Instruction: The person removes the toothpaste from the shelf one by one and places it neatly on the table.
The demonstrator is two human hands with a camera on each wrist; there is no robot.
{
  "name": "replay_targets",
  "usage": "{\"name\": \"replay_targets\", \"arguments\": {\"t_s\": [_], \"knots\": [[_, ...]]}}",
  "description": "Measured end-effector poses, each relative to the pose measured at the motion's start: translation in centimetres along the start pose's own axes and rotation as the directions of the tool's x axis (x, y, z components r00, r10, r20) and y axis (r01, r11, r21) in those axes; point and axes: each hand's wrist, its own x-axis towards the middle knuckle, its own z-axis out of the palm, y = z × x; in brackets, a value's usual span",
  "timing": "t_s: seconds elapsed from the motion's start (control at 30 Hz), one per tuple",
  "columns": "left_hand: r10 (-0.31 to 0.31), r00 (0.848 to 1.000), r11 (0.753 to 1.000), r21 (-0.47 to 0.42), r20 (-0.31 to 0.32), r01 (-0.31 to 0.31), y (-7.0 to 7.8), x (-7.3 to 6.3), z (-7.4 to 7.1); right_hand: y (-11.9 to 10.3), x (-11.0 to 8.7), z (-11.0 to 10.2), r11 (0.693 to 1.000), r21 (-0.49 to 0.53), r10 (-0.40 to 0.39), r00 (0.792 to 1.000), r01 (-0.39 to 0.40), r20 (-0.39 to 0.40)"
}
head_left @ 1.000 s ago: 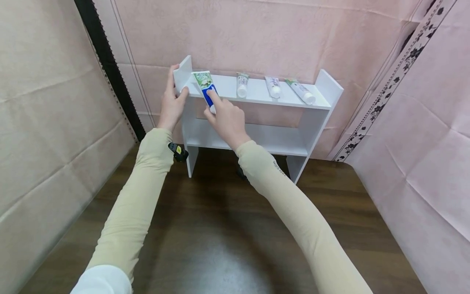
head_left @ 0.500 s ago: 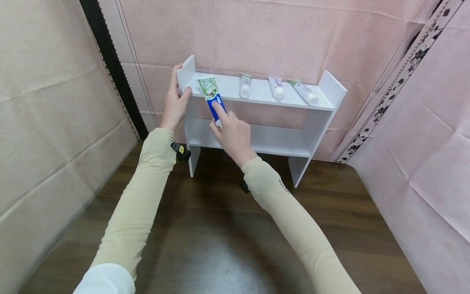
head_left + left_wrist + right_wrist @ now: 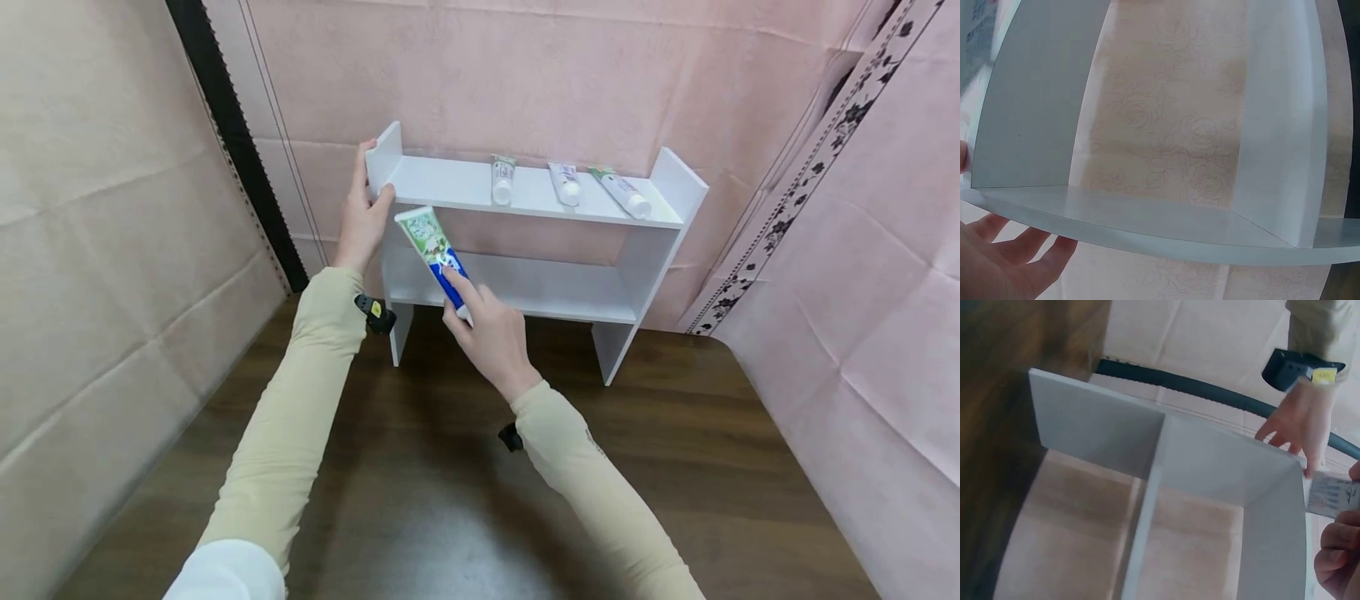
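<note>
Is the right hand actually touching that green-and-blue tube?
Touching. The head view shows it: the right hand holds the green-and-blue tube, its index finger against the blue part.

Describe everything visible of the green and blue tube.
The tube looks like soft plastic: green toward its broad end, blue toward the narrower white end. The right hand grips it near that white end. It slants, broad end up and left in the head view, in front of the white shelf. The right wrist view catches a pale printed face, too blurred to read.
</note>
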Motion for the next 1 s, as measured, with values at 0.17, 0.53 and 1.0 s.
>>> {"name": "replay_targets", "arguments": {"t_s": [0.17,0.53,1.0], "knots": [[0.016,1.000,1.000,0.024,-0.008,-0.016,0.1,0.2,0.0,0.3,-1.3,0.2,0.999,0.015,-0.040,0.999,0.040,-0.015],[0.012,1.000,1.000,0.012,-0.003,-0.012,-0.3,0.5,0.0,0.7,-3.6,0.6,0.999,0.047,0.003,0.998,-0.005,0.059],[0.015,1.000,1.000,0.025,-0.004,-0.015,-0.1,0.3,0.2,1.1,-7.2,1.8,0.990,0.082,0.097,0.973,-0.117,0.211]]}}
